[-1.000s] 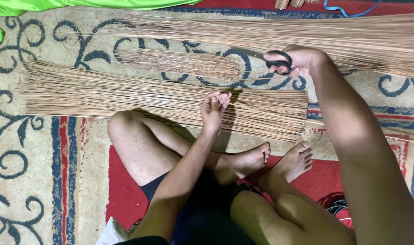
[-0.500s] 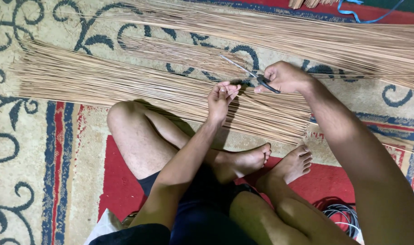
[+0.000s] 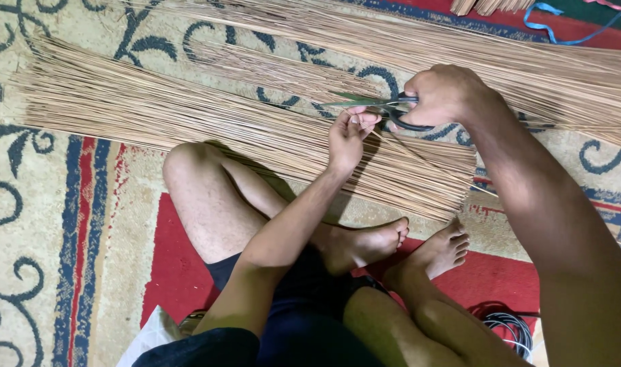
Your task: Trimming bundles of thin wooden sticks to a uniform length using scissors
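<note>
Person sits cross-legged on a patterned rug [image 3: 65, 224], a long sheaf of thin tan sticks [image 3: 188, 112] fanned across it in front of the knees; a second, longer sheaf [image 3: 542, 68] lies farther back, and a blue cord [image 3: 548, 17] shows at the top right. Left hand [image 3: 348, 136] pinches a single stick [image 3: 310, 107] between thumb and fingertips, just above the near sheaf. Right hand [image 3: 443, 95] is closed through the black handles of a pair of scissors [image 3: 385, 105], blades pointing left and meeting the pinched stick close to the left fingers; whether the blades are parted I cannot tell. Judged by look, each stick is very light, stiff yet springy and easy to snap, so it is best pinched near the cutting point to stop it whipping; loose sticks would slide off one another. Compared with half a second ago, the two hands have drawn closer and the scissors now sit right at the left fingertips; a second ago the right hand held them farther back, well apart from the left.
</note>
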